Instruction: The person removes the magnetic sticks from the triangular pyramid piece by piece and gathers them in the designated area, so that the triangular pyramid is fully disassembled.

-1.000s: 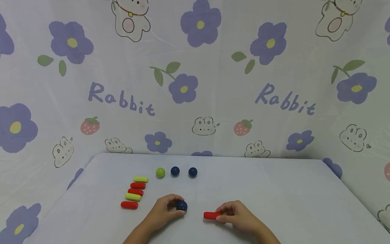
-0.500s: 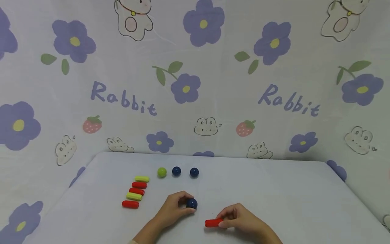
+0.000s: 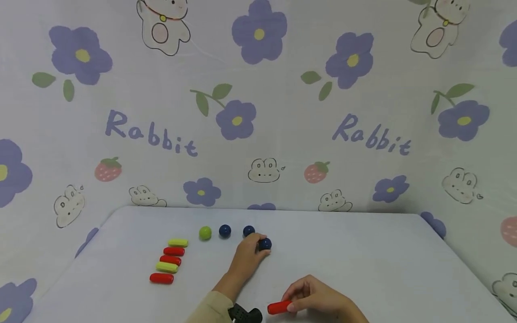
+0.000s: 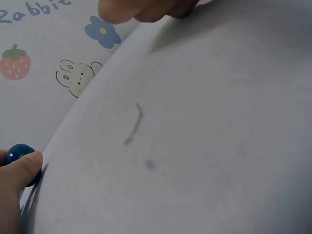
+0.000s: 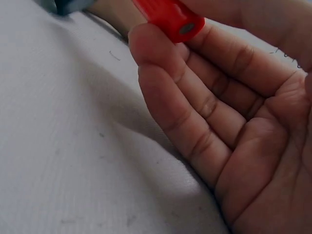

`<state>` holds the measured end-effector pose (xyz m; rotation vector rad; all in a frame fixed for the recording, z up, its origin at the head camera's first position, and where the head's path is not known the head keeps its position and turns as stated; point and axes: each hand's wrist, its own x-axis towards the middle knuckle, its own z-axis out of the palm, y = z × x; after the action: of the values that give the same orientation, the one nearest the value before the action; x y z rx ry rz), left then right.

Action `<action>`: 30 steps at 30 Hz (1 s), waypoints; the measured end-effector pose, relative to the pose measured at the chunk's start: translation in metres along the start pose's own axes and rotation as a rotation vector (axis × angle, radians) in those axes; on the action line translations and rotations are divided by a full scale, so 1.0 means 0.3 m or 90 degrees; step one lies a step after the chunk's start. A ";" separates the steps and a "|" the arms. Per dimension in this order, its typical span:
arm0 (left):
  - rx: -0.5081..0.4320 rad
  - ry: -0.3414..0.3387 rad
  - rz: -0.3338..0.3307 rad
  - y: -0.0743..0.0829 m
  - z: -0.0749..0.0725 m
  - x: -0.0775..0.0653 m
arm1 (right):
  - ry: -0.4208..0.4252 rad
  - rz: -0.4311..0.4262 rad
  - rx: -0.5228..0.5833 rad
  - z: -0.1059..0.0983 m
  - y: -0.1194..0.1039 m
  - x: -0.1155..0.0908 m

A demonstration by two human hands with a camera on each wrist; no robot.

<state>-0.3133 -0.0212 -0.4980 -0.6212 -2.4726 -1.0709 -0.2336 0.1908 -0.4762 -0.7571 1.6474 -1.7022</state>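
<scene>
My left hand (image 3: 244, 256) grips a dark blue ball (image 3: 265, 244) between thumb and fingers, over the far middle of the table. In the left wrist view the thumb lies against this ball (image 4: 19, 152) at the left edge. Close behind the hand is another dark blue ball (image 3: 249, 231), its lower part covered by the fingers. Near the front, my right hand (image 3: 317, 296) pinches a short red rod (image 3: 278, 307) that points left. In the right wrist view the red rod (image 5: 168, 17) has a grey disc in its end, and the lower fingers are loosely bent.
A green ball (image 3: 205, 233) and a dark blue ball (image 3: 225, 231) stand at the back left of the white table (image 3: 363, 260). Left of them runs a column of red rods (image 3: 161, 278) and yellow rods (image 3: 167, 267). A black device (image 3: 244, 314) sits at the left wrist.
My left hand has carried the blue ball away from me and to the right, up beside the back row of balls. My right hand has drawn the red rod slightly nearer the front.
</scene>
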 end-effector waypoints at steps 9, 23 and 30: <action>0.137 0.037 0.079 0.006 0.066 0.070 | -0.032 -0.044 0.032 -0.015 0.018 -0.009; 0.149 0.035 0.081 0.017 0.088 0.104 | -0.036 -0.053 0.016 -0.017 0.012 -0.010; 0.138 0.080 0.098 0.019 0.086 0.103 | -0.019 -0.017 0.007 -0.013 0.004 -0.011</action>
<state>-0.3400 0.0092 -0.4959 -0.6440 -2.3469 -0.7483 -0.2346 0.1958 -0.4774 -0.7984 1.6136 -1.7090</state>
